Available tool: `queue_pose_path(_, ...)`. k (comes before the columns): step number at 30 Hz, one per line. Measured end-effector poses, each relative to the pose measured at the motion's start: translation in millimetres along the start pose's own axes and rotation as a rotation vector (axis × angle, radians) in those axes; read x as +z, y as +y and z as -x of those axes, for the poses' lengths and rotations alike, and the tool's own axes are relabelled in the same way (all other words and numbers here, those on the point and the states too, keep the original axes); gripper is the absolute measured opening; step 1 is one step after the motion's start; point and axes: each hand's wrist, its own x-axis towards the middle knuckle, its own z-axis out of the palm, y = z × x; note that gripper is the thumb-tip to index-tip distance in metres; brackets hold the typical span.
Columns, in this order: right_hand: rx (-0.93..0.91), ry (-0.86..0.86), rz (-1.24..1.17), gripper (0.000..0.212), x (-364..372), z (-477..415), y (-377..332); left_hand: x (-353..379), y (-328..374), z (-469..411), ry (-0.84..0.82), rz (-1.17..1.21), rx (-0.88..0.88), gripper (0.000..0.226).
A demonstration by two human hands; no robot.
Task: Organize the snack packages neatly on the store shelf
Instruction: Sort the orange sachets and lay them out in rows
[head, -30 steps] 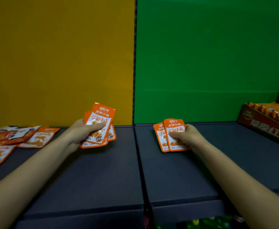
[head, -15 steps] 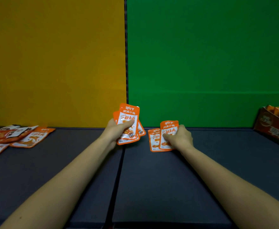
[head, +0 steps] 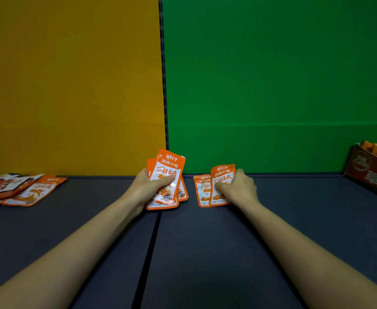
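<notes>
Two bare hands are reaching over a dark grey shelf (head: pixel 205 253) in the head view, and both have orange snack packs in them. The left hand (head: pixel 146 189) is closed round a small fanned stack of packs (head: pixel 168 172), thumb pressed across the front one, fingers behind. That stack stands nearly upright, its top edge poking above the hand, sitting right about where the yellow back panel (head: pixel 71 85) meets the green back panel (head: pixel 279 85).

The right hand (head: pixel 238 188) is pinched on a second pair of packs (head: pixel 222 175), fingers curled over their right edge and lower half. One pack (head: pixel 202 189) peeks out to the left, overlapped by the front one. Whether their bottom edges touch the shelf is hard to tell. The two bunches are near each other but apart.

Far left, a loose pile of packs (head: pixel 31 190) lies flat and messy on the shelf, well away from either hand. Far right, a cardboard display box (head: pixel 370 172) with more orange packs sits at the edge of the shot, partly cut off.
</notes>
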Motion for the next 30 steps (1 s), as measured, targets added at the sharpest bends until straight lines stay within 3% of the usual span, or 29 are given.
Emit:
queue_pose_path(5,0.07,-0.058,-0.17,0.043,-12.6,-15.1,-0.2,-2.8,1.2,2.9,-0.001,-0.011,-0.005,0.014)
queue_pose_path(8,0.041,-0.072,-0.277,0.013,-34.0,-27.4,9.3,-4.8,2.9,3.2,-0.011,-0.022,-0.009,0.014)
queue_pose_path(11,0.056,-0.06,-0.27,0.022,-51.4,-21.5,22.2,-4.9,3.0,1.8,-0.009,-0.027,-0.026,0.032)
queue_pose_path(14,0.064,-0.098,-0.167,0.022,-51.1,-16.3,28.0,-2.8,0.4,0.0,-0.006,-0.038,-0.037,0.045)
queue_pose_path(19,0.022,-0.139,0.047,0.018,-41.5,-22.8,26.5,2.4,-3.9,-0.9,-0.036,-0.057,-0.036,0.048)
queue_pose_path(24,0.013,-0.135,0.282,0.046,-36.8,-23.2,26.1,7.4,-1.2,2.1,-0.04,-0.049,-0.019,0.047)
queue_pose_path(30,-0.084,-0.074,0.484,0.052,-35.6,-14.7,19.4,11.4,1.6,6.8,-0.045,-0.015,-0.012,0.041)
